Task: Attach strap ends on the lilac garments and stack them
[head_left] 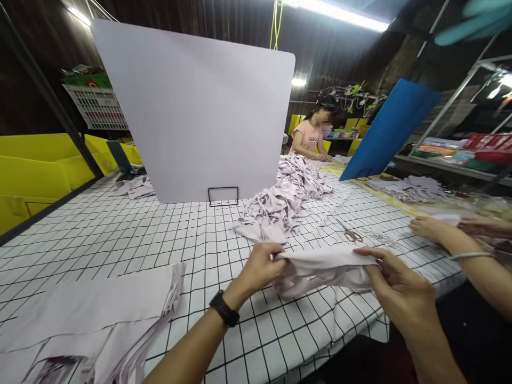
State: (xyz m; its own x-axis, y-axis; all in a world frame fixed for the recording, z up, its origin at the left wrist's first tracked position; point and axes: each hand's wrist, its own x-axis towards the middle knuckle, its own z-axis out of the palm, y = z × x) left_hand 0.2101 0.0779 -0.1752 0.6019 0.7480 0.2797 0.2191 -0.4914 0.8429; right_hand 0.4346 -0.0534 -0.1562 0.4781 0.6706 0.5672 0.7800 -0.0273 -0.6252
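Note:
A pale lilac-grey piece of fabric [324, 269] is stretched between my two hands, just above the checked tablecloth. My left hand [262, 266], with a black watch on the wrist, pinches its left end. At the other end my right hand [400, 288] grips the cloth between thumb and fingers. Folds hang down in the middle, and some fingertips are hidden behind the fabric. Beyond it lies a pair of scissors [352, 234] with brown handles. A loose heap of similar fabric pieces [276, 208] rises behind my left hand.
A neat stack of cut fabric [100, 298] lies at the left. A large white board [200, 117] stands on the checked tablecloth [188, 229], and a blue board [388, 133] leans farther right. Another person's hands [434, 229] work close on my right; a person [310, 138] sits across.

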